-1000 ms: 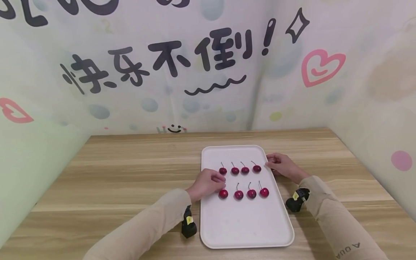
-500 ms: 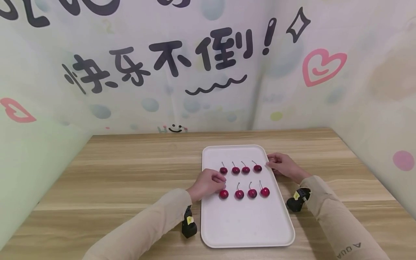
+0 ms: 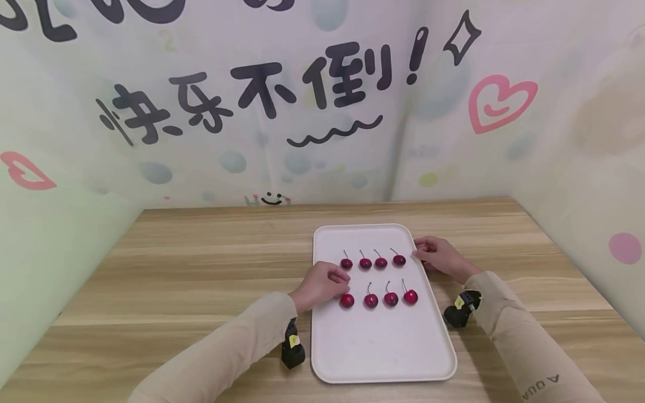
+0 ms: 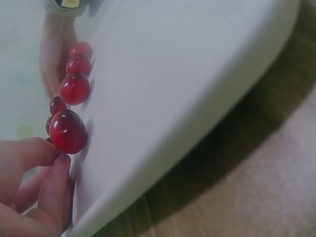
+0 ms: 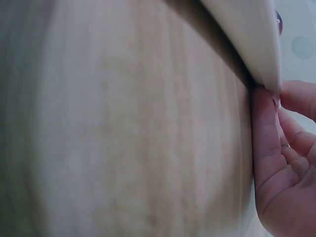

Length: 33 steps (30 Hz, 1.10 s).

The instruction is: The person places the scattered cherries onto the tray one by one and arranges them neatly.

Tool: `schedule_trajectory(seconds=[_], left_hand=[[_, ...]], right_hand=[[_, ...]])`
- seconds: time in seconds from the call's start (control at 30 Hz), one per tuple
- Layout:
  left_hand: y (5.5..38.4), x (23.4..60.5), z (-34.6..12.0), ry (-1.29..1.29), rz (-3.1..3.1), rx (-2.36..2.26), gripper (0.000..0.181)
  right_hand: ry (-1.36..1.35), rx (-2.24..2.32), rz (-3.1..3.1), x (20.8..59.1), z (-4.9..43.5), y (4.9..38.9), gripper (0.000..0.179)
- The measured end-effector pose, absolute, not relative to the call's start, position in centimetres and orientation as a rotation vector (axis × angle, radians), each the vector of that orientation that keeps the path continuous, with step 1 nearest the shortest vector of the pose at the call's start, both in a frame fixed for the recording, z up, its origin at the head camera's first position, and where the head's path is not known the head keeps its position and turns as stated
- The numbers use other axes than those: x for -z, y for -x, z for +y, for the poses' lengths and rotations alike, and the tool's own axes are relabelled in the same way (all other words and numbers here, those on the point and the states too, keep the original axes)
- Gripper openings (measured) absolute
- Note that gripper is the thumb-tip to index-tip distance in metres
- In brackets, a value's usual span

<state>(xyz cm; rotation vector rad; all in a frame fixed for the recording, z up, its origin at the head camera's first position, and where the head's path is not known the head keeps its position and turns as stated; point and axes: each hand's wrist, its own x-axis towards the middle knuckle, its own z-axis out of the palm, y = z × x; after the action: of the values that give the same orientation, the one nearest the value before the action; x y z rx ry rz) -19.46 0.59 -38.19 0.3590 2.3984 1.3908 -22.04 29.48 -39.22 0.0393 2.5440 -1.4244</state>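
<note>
Two rows of dark red cherries with stems lie on a white tray. My left hand reaches over the tray's left side. Thumb and forefinger pinch the front row's leftmost cherry at its stem; the fingers hide most of that stem in the head view. Another cherry lies just beyond these fingers. On the opposite side, my right hand holds the tray's right rim, its fingertips on the edge in the right wrist view. The rightmost front cherry rests inside that rim.
The tray stands on a wood-grain table, right of its middle. Behind and at the sides hangs a printed white cloth. A black wrist camera hangs under the left sleeve and another black camera under the right.
</note>
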Motion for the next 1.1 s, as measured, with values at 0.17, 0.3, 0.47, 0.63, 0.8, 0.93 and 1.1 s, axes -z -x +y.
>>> schedule_trajectory(seconds=[0.17,0.3,0.47,0.63,0.8,0.93,1.1], left_hand=[[19.4,38.1,0.6,-0.355,2.391,-1.388,0.013],[19.4,38.1,0.5,-0.356,2.394,-1.384,0.013],[19.5,38.3,0.5,-0.369,2.397,-1.389,0.012],[19.5,38.4,0.3,-0.380,2.400,-1.380,0.012],[19.3,38.2,-0.2,-0.402,2.411,-1.351,0.011],[18.9,37.7,-1.1,-0.477,2.456,-1.311,0.011],[18.2,37.3,-2.2,-0.600,2.501,-1.309,0.012]], right_hand=[[-0.042,1.417,2.544,39.2,29.5,22.0,0.044],[-0.041,1.414,2.544,39.2,29.5,22.1,0.044],[-0.045,1.409,2.546,39.2,29.5,22.0,0.044],[-0.054,1.419,2.537,39.2,29.3,22.0,0.043],[-0.078,1.429,2.535,39.2,29.1,22.1,0.043],[-0.079,1.421,2.544,39.1,29.1,22.0,0.043],[-0.065,1.412,2.545,39.1,29.4,22.0,0.044]])
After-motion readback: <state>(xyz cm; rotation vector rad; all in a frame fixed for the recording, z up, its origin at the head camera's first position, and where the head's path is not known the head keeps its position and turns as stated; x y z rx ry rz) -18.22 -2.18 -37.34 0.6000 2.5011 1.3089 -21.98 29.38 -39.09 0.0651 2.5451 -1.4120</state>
